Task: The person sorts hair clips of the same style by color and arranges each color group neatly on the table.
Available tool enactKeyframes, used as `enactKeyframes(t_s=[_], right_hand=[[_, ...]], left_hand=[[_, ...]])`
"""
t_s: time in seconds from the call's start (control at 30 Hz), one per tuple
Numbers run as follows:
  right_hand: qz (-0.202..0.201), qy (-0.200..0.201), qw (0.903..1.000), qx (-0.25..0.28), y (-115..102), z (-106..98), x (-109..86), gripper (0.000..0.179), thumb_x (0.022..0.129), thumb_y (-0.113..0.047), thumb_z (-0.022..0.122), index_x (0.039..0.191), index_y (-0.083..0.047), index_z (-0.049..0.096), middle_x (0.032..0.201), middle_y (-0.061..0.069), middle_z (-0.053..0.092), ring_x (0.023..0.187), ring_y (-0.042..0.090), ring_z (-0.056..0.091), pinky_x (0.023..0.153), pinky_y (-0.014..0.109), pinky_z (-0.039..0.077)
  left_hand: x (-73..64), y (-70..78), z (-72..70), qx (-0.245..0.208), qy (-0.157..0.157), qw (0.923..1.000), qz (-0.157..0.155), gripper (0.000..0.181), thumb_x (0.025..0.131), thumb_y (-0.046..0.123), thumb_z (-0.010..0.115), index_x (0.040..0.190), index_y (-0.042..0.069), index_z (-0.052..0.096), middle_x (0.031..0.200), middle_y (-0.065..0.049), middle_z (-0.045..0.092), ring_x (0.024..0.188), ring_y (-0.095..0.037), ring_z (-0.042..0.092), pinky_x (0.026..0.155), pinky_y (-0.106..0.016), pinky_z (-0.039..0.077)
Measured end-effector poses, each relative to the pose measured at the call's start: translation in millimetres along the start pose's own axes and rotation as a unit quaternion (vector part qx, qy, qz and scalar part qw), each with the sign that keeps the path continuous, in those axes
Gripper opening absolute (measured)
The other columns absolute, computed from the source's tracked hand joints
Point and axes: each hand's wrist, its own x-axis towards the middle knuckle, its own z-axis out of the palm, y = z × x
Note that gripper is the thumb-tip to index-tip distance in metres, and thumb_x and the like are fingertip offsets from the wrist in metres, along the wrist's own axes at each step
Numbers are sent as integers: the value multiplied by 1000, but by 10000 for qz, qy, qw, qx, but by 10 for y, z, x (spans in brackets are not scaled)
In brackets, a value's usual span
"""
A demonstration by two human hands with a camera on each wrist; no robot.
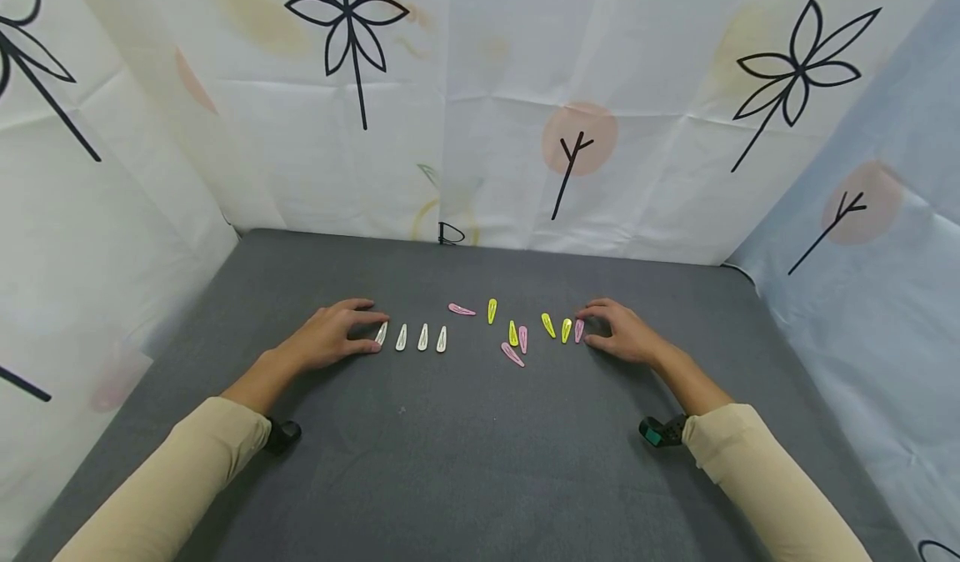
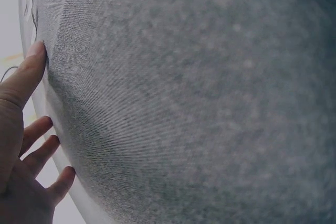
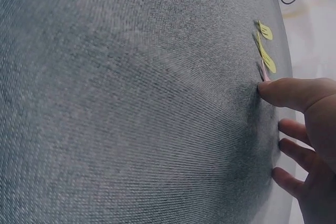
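Observation:
At the left end of a row of white snap hair clips (image 1: 422, 338), my left hand (image 1: 330, 334) pinches a white hair clip (image 1: 381, 333) by its ends between thumb and index finger. On the right, my right hand (image 1: 624, 333) holds a pink hair clip (image 1: 579, 331) the same way; in the right wrist view my thumb (image 3: 286, 92) covers part of it. Both clips lie low at the cloth. Beside the pink clip are two yellow hair clips (image 1: 566, 331). In the left wrist view my left thumb (image 2: 26, 77) hides the clip.
Between the hands lie a mixed group of pink and yellow clips, among them a pink clip (image 1: 462, 309), a yellow clip (image 1: 492, 311) and a slanted pink clip (image 1: 512, 354). Grey cloth (image 1: 480, 454) covers the table. White printed fabric (image 1: 495, 62) hangs behind and at both sides.

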Motion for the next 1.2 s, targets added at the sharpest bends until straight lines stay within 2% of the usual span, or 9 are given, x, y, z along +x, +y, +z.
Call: enactKeyframes(t_s=[0.13,0.37,0.6,0.7,0.93,1.2], right_hand=[[116,55,9999,65,-19,4,-14,38,93,-9,67,128,4,62,140,31,47,131,50,41,104,66,32],[287,307,9991,90,-48,45,-27,48,91,-26,74,128,3,63,138,30,50,130,48,44,103,64,34],[263,372,9990,8,-49,53,-39,47,91,-27,75,128,1,64,139,29,49,130,48,45,102,65,35],[248,394,9989,-17,-41,58,-45,46,91,-26,74,127,1,64,139,29,49,129,48,45,102,65,35],[245,454,9987,-52,-28,94,-42,46,90,-25,75,127,0,65,139,28,49,130,47,45,102,65,35],[201,548,9982,-125,-26,123,-50,46,90,-24,75,127,0,65,138,27,50,129,47,46,101,65,35]], left_hand=[[5,12,-15,-28,-15,10000,-4,54,89,34,76,136,12,63,143,-26,49,131,-47,46,100,-68,34],[15,43,-45,-164,-81,9998,-100,54,89,35,75,135,11,63,142,-25,51,131,-46,46,101,-68,33],[64,75,-51,-344,-31,9994,-6,54,90,37,74,135,8,63,139,-23,54,130,-44,48,103,-65,34],[132,144,-41,-390,43,9992,82,54,90,37,74,134,8,64,139,-22,55,130,-42,49,103,-62,37],[351,408,-7,-483,173,9985,193,50,91,34,74,134,9,64,139,-19,55,130,-38,50,104,-59,38],[619,611,86,-448,-141,9989,91,50,94,35,70,137,10,62,139,-18,55,129,-37,51,102,-58,41]])
